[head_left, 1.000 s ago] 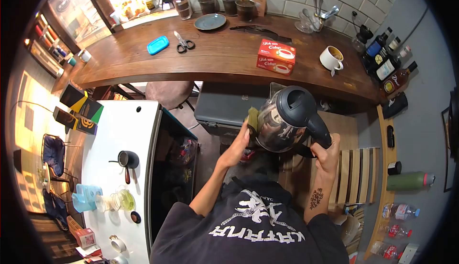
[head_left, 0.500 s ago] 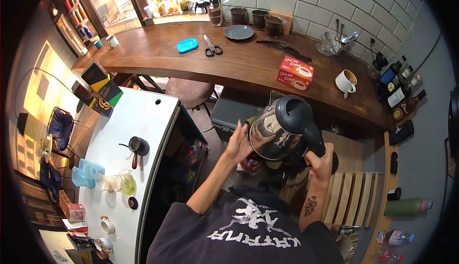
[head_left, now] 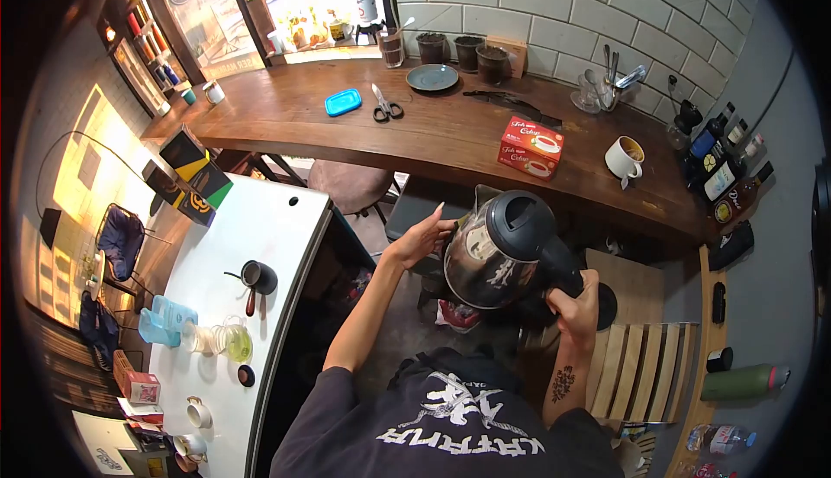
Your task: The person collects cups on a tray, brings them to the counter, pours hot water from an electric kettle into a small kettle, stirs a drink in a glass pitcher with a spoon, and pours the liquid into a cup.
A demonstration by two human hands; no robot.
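An electric kettle (head_left: 485, 262), shiny steel with a black lid and black handle, is held up in front of my body. My right hand (head_left: 574, 307) is wrapped round its handle. At the kettle's left side my left hand (head_left: 421, 237) has its fingers stretched out, the tips close to the steel; whether they touch it I cannot tell. On the wooden counter beyond stand a red tea box (head_left: 530, 147) and a white mug (head_left: 620, 160), with a tea bag tag hanging near its handle.
The wooden counter (head_left: 415, 145) also bears scissors (head_left: 386, 106), a blue lid (head_left: 343, 102), a grey plate (head_left: 432, 78) and several bottles at the right. A white table (head_left: 260, 197) at left holds a small dark pot (head_left: 258, 277). A slatted wooden seat (head_left: 645, 365) is beside my right arm.
My left hand has shifted left, away from the kettle's side. The kettle has moved slightly down and left in view, with my right hand still on its handle.
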